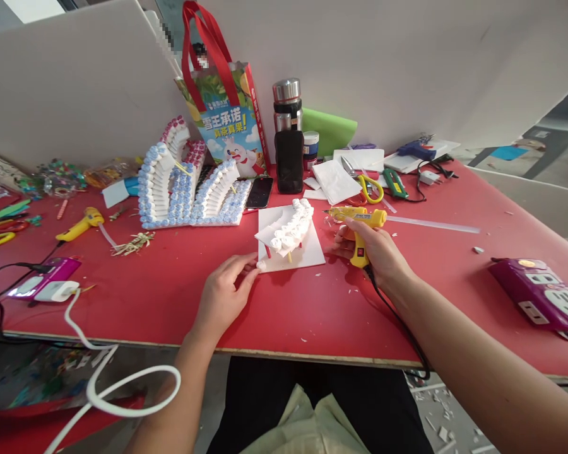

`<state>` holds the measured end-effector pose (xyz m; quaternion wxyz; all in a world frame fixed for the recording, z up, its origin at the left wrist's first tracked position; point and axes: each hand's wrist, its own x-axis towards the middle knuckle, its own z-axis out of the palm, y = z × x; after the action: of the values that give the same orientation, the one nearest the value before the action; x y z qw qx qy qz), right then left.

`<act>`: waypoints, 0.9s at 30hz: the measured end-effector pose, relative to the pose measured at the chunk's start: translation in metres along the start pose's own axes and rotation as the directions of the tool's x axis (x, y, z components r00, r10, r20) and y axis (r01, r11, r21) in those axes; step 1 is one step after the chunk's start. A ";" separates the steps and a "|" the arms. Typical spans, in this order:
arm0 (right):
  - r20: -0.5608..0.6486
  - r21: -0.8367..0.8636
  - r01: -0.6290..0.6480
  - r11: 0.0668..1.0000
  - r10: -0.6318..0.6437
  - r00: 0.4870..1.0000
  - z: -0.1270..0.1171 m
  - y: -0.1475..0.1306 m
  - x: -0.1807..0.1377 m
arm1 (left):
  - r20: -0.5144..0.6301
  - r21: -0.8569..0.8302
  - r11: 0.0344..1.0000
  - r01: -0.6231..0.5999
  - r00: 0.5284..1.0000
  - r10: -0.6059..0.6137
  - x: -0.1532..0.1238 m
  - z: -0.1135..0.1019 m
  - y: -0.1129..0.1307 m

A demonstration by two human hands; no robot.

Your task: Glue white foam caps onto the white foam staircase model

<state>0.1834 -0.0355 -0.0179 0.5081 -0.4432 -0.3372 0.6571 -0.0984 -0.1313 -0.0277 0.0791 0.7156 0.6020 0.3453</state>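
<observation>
White model: the small curved piece (293,226) sits mid-table in front of the person, raised on short red and yellow legs above a flat white base (310,257), apparently so its underside clears the board.
Base corner: the left hand (227,287) has thumb and fingertips together at the near-left corner, by a small white bit (262,265); I cannot tell whether they pinch it or the board, though the touch likely steadies things.
Yellow glue gun: the right hand (378,247) grasps it (360,249) just right of the base, nozzle towards the model, presumably to keep the tip close.
Glue stick: it trails (435,225) rightward from the gun's rear, leaving the model side free.
Blue-and-white models: they stand (189,195) behind, to the left, perhaps for reference.
Scissors: the yellow-handled pair (370,189) lies beyond the gun, seemingly within reach.
</observation>
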 end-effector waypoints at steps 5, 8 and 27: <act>0.003 -0.011 -0.001 1.000 0.001 1.000 -0.002 0.001 0.001 | -0.044 -0.096 0.991 0.099 0.994 -0.103 -0.008 -0.001 -0.005; -0.003 -0.010 0.005 1.000 -0.005 1.000 -0.002 0.001 0.001 | -0.048 -0.126 0.985 0.113 0.992 -0.120 -0.010 0.002 -0.008; -0.019 -0.031 0.008 0.999 -0.008 1.000 -0.001 0.002 0.002 | -0.002 -0.104 0.992 0.070 0.997 -0.071 -0.002 0.008 -0.004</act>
<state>0.1838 -0.0342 -0.0206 0.5070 -0.4557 -0.3443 0.6456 -0.0969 -0.1293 -0.0368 0.1267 0.6877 0.6084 0.3754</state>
